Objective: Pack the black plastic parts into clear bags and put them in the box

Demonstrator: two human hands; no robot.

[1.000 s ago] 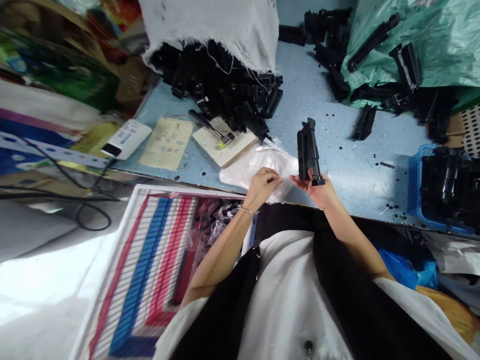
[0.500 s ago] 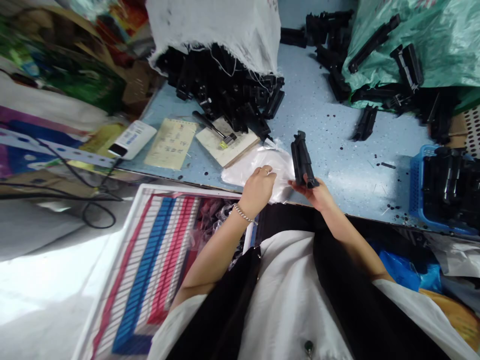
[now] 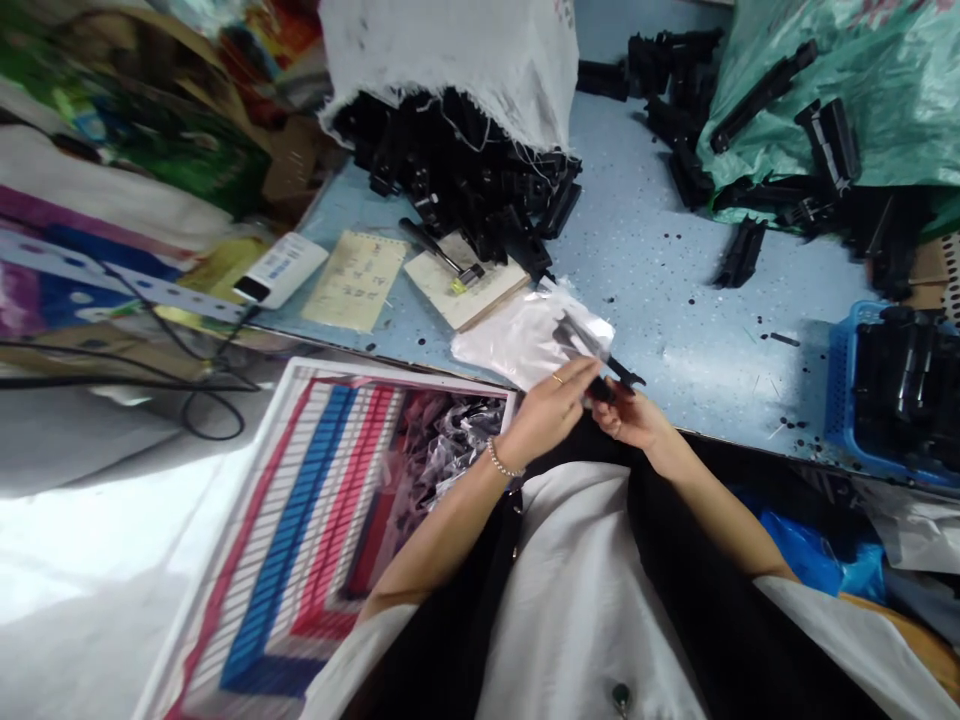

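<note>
Your right hand (image 3: 630, 415) is gripping the black plastic part (image 3: 627, 377) just right of the frame's centre, over the near edge of the worktop (image 3: 697, 350). Half a second ago you were holding that part upright in the right hand while your left hand (image 3: 551, 405) was resting apart from it on the clear plastic bags (image 3: 495, 345); now the part is tilting toward the upper left and the left hand is meeting it. Your left fingers are reaching forward and curling against it, but blur is hiding whether they are pinching the part, a bag or both. That change suggests you are moving from readying a bag to bringing bag and part together, though whether any film is already covering the part cannot be told. In the lower left, clear-wrapped dark pieces (image 3: 461, 440) are lying in the striped crate (image 3: 304, 480).
</note>
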